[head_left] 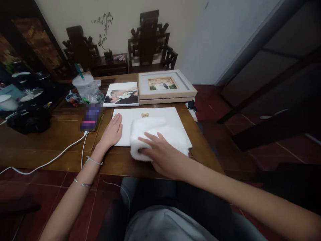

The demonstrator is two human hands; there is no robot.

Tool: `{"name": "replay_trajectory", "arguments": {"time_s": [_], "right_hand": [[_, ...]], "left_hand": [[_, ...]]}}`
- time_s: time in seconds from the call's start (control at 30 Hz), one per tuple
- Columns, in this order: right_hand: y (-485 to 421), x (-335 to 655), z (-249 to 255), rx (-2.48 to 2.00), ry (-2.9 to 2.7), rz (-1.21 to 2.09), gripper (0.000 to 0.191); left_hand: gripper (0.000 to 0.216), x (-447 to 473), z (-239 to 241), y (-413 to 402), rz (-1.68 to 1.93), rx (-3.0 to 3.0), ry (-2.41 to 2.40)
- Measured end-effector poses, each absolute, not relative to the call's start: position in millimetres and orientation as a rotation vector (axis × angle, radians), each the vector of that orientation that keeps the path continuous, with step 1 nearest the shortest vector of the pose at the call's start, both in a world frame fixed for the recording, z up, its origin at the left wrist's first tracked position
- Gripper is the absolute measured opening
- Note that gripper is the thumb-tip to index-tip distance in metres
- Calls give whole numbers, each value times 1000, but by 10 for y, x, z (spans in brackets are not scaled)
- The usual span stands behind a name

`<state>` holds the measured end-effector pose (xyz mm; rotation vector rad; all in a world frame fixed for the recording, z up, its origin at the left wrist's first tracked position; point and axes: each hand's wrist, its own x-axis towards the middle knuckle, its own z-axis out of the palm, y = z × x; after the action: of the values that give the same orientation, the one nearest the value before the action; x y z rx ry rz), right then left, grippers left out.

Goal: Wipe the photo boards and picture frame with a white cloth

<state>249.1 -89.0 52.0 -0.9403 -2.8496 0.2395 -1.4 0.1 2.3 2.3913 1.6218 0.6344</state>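
Note:
A white rectangular panel point(125, 127) lies flat on the wooden table, with a small gold-coloured plate point(144, 115) near its far edge. My left hand point(113, 131) rests flat on the panel's left edge, fingers stretched and pointing away from me. My right hand point(160, 152) grips a folded, fluffy white cloth point(147, 129) over the panel's near right part. Its thumb goes into the fold, while the other fingers lie over the top. The cloth covers much of the panel's right side and overhangs its near edge.
Behind the panel lie a photo print point(122, 94) and a framed picture point(165, 85). To the left are a phone point(91, 117) with a white cable point(54, 160), a black camera point(28, 117) and a plastic cup point(82, 82). Dark carved chairs point(149, 43) stand beyond the table.

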Motion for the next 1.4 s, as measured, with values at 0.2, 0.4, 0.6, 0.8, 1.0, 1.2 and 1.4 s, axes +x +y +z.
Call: {"name": "replay_trajectory", "arguments": {"time_s": [0.2,0.4,0.6,0.8,1.0,1.2,1.4], "right_hand": [[-980,2560,617,-802,-2834,369,53],[-330,2368,581,-1087,-2763,234,56],[165,2121,617,-1159,-2785,69,55],[-256,2165,600,-1004,-2917,64,56],[-880,2355,692,-718,-2957,220,47],[-677,2358,829,-907,-2885,356,46],[-113,2122,755,-1227,-2794,150,51]], "left_hand": [[53,-1,46,-9,596,2387,1649],[53,-5,42,12,582,2402,1631],[54,-13,43,24,576,2390,1637],[53,12,80,5,511,2383,1666],[52,1,69,-14,564,2381,1656],[52,-9,55,2,555,2387,1656],[52,-4,46,16,598,2368,1612]]}}
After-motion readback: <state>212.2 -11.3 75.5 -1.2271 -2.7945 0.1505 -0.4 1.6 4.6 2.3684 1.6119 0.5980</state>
